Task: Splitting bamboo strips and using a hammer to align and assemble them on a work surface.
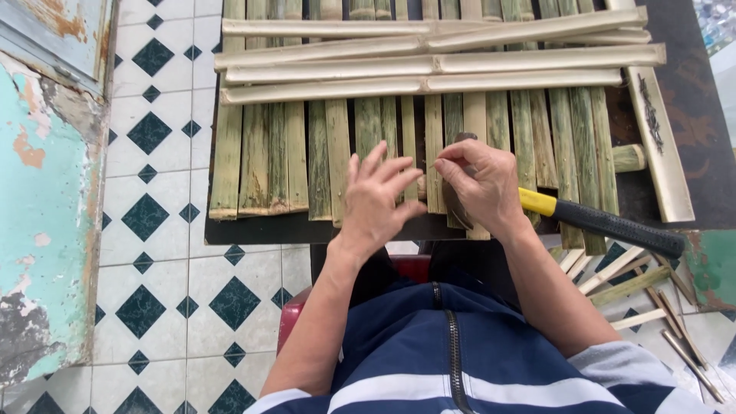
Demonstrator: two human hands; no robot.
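Green bamboo slats lie side by side on a dark table, running away from me. Pale split bamboo strips lie crosswise over their far ends. My left hand rests flat on the slats near the table's front edge, fingers spread, holding nothing. Just to its right, my right hand is closed over the head end of a hammer. The hammer's yellow and black handle sticks out to the right. My right thumb and forefinger pinch together at a slat; whether anything is between them is too small to tell.
A wide pale bamboo piece lies along the table's right side. Loose bamboo sticks are scattered on the tiled floor at lower right. A peeling painted wall runs along the left. I sit on a red stool.
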